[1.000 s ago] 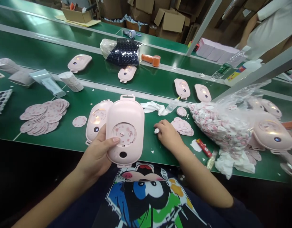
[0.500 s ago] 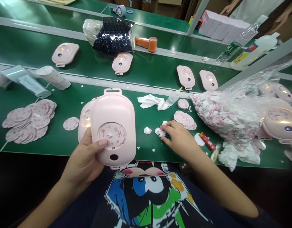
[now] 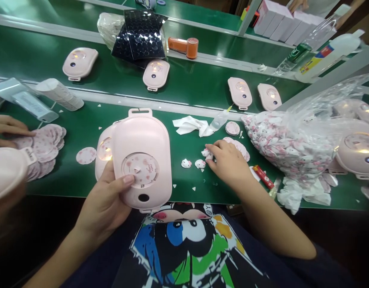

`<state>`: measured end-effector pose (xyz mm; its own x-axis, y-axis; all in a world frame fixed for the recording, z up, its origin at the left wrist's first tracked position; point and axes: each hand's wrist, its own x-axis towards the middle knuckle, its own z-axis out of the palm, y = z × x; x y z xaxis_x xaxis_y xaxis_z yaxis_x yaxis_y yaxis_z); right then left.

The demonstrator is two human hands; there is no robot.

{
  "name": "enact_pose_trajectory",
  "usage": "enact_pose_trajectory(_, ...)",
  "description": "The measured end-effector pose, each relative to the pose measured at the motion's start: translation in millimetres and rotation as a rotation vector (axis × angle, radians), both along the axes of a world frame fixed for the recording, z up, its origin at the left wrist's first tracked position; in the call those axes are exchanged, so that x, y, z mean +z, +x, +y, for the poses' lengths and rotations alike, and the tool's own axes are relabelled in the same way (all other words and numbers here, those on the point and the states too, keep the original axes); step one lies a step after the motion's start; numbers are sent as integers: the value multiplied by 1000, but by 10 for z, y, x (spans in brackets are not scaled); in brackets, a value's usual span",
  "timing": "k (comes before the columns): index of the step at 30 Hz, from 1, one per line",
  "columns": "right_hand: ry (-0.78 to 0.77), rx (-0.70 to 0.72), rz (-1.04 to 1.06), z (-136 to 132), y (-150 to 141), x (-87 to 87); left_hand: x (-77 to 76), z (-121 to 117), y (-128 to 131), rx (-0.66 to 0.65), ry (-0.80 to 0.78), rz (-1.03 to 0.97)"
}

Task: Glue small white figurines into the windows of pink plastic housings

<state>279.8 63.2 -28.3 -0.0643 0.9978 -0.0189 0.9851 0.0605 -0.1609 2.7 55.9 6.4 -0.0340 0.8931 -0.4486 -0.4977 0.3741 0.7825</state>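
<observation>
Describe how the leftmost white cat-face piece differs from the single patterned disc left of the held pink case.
The cat-face piece is mostly white with ears; the patterned disc is pale pink and round. The cat-face piece is also smaller than the patterned disc. Both lie on the green table.

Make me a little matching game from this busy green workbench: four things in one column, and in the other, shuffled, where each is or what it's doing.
Column one
1. The worker's left hand
2. The worker's right hand
3. Orange gadget
4. Clear plastic bag

Column two
A. Full of pink-and-white pieces
B. Holding up a pink case
C. Beside the black bubble wrap
D. Fingers at a small cat-face piece

Right pairs: 1-B, 2-D, 3-C, 4-A
</observation>
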Motion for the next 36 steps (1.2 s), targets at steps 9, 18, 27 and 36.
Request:
enact_pose_trajectory(9, -151, 289, 48, -74, -158, -37, -20, 15, 6, 2, 8, -25)
enact_pose_trajectory(18, -140, 84, 4, 54, -3, 6, -3, -19, -8, -26, -4, -5)
enact_pose_trajectory(27, -248, 91, -65, 48, -19, 62, -15, -19, 7, -44, -11, -3)
enact_pose_trajectory(36, -222, 118, -147, 22, -56, 92, -24, -75, -30, -92, 9, -31)
